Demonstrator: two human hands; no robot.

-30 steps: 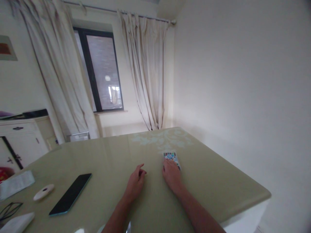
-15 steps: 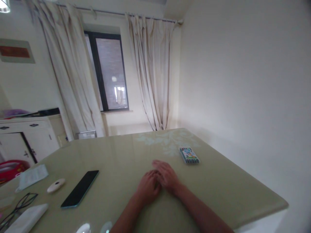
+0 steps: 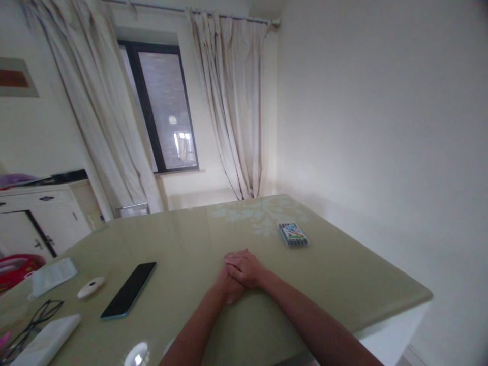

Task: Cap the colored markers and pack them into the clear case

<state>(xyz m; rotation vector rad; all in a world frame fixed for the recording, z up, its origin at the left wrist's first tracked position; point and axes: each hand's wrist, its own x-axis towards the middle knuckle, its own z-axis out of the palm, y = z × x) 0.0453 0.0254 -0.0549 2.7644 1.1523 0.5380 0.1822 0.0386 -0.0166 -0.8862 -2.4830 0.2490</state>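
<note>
My right hand (image 3: 247,268) lies across the top of my left hand (image 3: 230,287), its fingers wrapped over the back of it. Both rest together on the glossy green tabletop (image 3: 183,284). Most of the left hand's fingers are hidden under the right, so their shape cannot be made out. Beyond my hands, to the right, a small clear case with a colourful printed label (image 3: 293,234) lies flat, apart from them. A smartphone (image 3: 129,291) with a dark screen lies to the left of my hands, touched by neither.
Farther left on the table are a white oval object (image 3: 91,287), a pale face mask (image 3: 53,277), dark-framed glasses (image 3: 40,317) and a white slab-like object (image 3: 48,339). A shiny white rounded object (image 3: 136,354) sits at the near edge. A wall (image 3: 366,152) borders the right side.
The right hand has slid left and settled over the left hand, covering more of its fingers. The view has shifted slightly; the objects on the table keep their places.
</note>
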